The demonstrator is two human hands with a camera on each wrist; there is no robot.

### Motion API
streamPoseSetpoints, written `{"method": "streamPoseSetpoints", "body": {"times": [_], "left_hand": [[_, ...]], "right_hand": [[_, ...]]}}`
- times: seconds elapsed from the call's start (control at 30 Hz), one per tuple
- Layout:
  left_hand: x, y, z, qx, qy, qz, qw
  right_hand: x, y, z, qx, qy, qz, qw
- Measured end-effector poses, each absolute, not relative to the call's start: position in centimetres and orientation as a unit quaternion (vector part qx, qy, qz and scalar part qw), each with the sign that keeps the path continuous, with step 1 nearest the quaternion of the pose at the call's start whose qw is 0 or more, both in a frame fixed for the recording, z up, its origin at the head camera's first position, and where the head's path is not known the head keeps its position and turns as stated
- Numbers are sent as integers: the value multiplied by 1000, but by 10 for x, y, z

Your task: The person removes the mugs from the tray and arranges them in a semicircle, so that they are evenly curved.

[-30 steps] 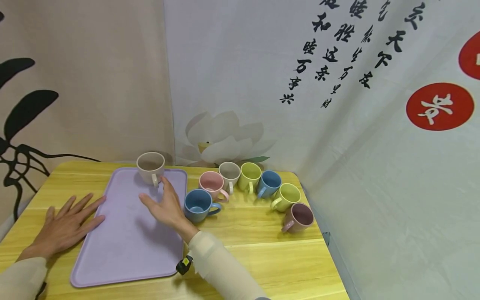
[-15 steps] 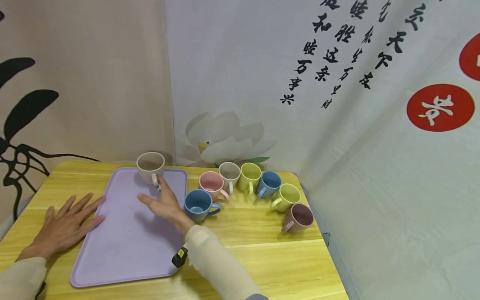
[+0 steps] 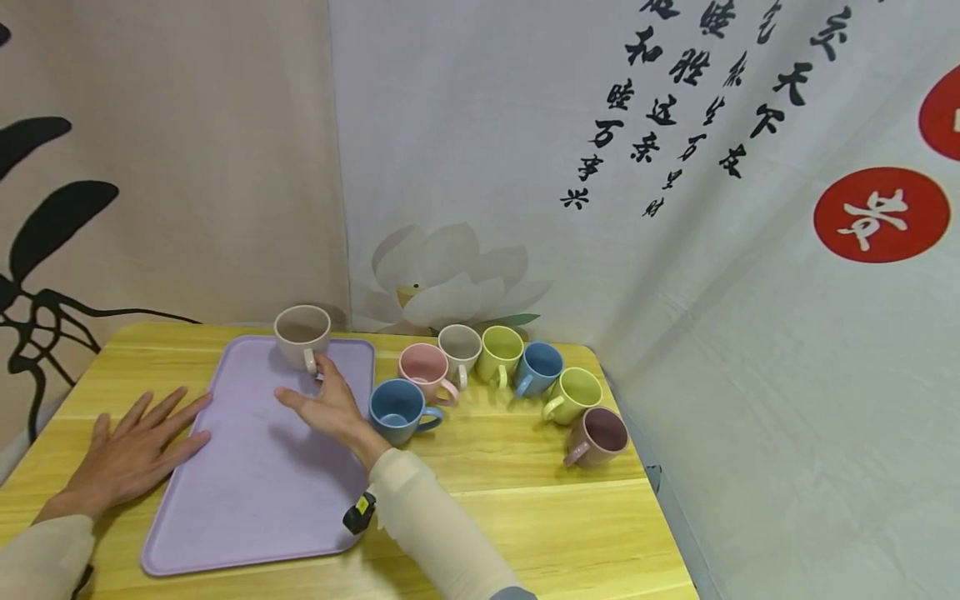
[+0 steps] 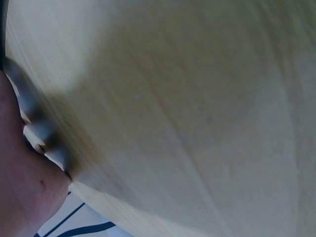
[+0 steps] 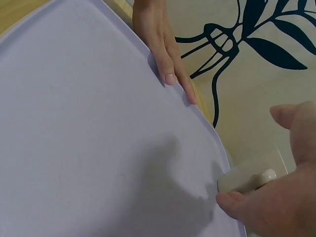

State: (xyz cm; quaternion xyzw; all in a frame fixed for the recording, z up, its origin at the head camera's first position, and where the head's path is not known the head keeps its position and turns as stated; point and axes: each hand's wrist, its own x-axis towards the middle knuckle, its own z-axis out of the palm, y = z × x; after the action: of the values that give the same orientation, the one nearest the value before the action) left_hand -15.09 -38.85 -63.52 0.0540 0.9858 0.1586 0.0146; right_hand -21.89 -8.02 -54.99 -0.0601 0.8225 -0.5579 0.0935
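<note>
Right hand (image 3: 327,406) hovers over the purple tray (image 3: 255,492), its grip spread with fingers relaxed, fingertips just beside the handle of the beige mug (image 3: 302,335). This mug stands upright at the far edge of the tray. Left hand (image 3: 131,450) lies flat on the counter (image 3: 525,517), grip spread, fingertips touching the tray's left rim. To the right of the tray, seven more mugs stand on the counter; the nearest to the right hand is a blue mug (image 3: 396,410).
</note>
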Motion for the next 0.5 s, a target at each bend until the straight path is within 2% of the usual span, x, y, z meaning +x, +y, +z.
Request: {"method": "streamPoseSetpoints", "body": {"times": [0.5], "left_hand": [[-152,-390,-634,56,985,162,21]], "right_hand": [[-214,-78,-551,-41,812,-578,74]]}}
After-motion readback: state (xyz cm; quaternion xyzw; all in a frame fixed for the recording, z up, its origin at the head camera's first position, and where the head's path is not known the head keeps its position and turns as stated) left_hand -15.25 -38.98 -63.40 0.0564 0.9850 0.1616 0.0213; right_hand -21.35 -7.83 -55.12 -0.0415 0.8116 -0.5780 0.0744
